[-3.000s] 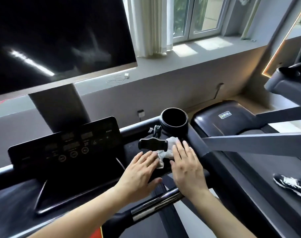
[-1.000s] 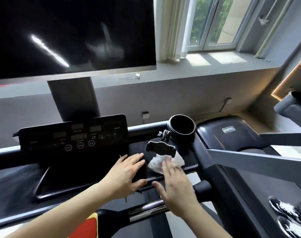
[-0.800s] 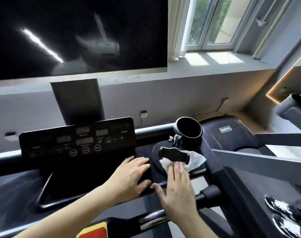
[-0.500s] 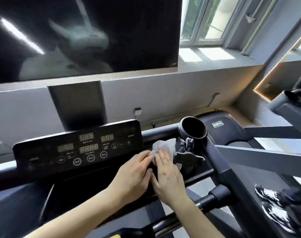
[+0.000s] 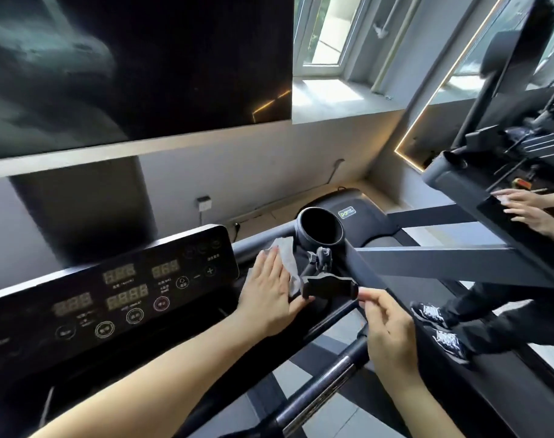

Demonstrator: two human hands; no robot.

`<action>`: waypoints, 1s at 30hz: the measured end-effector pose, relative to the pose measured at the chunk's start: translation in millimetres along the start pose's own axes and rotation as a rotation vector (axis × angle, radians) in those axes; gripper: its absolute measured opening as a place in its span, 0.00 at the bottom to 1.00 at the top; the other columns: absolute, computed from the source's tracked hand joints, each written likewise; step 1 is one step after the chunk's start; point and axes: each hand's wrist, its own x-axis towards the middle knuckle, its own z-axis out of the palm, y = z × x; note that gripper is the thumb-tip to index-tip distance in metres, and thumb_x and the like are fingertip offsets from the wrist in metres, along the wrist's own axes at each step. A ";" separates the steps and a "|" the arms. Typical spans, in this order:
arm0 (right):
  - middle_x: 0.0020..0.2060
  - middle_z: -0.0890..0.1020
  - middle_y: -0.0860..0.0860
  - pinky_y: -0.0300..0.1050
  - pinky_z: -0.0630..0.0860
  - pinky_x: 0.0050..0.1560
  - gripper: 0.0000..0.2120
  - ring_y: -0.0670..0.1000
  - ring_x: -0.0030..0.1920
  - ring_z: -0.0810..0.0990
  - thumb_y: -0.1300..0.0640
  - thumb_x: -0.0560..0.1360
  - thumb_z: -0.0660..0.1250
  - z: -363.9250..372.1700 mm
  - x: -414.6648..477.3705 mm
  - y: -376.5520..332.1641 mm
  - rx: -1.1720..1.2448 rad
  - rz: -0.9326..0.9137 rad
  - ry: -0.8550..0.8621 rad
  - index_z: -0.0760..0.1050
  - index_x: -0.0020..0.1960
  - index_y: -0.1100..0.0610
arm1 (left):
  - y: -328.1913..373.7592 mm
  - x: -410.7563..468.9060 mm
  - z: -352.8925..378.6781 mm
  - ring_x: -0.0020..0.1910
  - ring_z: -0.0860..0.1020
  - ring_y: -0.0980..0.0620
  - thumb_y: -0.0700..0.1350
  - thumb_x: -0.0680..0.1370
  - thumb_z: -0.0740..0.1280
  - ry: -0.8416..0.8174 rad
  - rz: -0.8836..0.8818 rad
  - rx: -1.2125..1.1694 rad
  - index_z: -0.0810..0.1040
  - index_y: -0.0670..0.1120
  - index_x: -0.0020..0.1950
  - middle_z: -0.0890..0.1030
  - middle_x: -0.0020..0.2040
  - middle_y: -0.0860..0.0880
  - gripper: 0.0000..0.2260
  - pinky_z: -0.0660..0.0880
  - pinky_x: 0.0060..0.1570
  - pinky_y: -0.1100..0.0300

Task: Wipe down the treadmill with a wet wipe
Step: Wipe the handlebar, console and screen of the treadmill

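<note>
Wet wipe (image 5: 286, 263) pressed flat beside the cup holder (image 5: 321, 230) by straight-fingered left hand (image 5: 269, 294), phone clamp (image 5: 328, 287) below it pinched by right hand (image 5: 388, 324).

A large dark screen (image 5: 136, 64) fills the upper left, a grey post (image 5: 82, 203) beneath it. A white wall socket (image 5: 204, 203) sits low on the pale wall. To the right, a window (image 5: 323, 30) lights its sill (image 5: 335, 96) — beside it a mirror (image 5: 506, 90) edged with a glowing strip. Black-and-white sneakers (image 5: 440, 327) show at right.
</note>
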 end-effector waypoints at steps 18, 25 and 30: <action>0.44 0.83 0.40 0.39 0.76 0.52 0.07 0.41 0.47 0.80 0.53 0.79 0.69 23.3 75.1 -65.3 -0.086 -0.084 -0.500 0.82 0.57 0.47 | -14.6 26.7 -71.4 0.69 0.70 0.39 0.57 0.77 0.62 -0.186 -0.110 0.176 0.71 0.39 0.70 0.73 0.69 0.38 0.28 0.66 0.71 0.49; 0.37 0.84 0.45 0.31 0.71 0.40 0.05 0.39 0.36 0.77 0.56 0.79 0.69 24.5 104.8 -55.7 0.072 -0.074 -0.645 0.84 0.48 0.52 | -7.5 80.6 -61.2 0.63 0.71 0.40 0.46 0.80 0.63 -0.074 -0.237 0.053 0.64 0.40 0.72 0.69 0.67 0.40 0.23 0.70 0.53 0.50; 0.40 0.86 0.52 0.39 0.76 0.46 0.07 0.44 0.41 0.80 0.57 0.80 0.69 25.2 127.6 -41.8 0.226 -0.012 -0.778 0.84 0.46 0.56 | -11.5 73.4 -50.4 0.63 0.72 0.39 0.55 0.79 0.48 -0.069 -0.152 0.198 0.54 0.39 0.80 0.70 0.69 0.39 0.33 0.69 0.59 0.48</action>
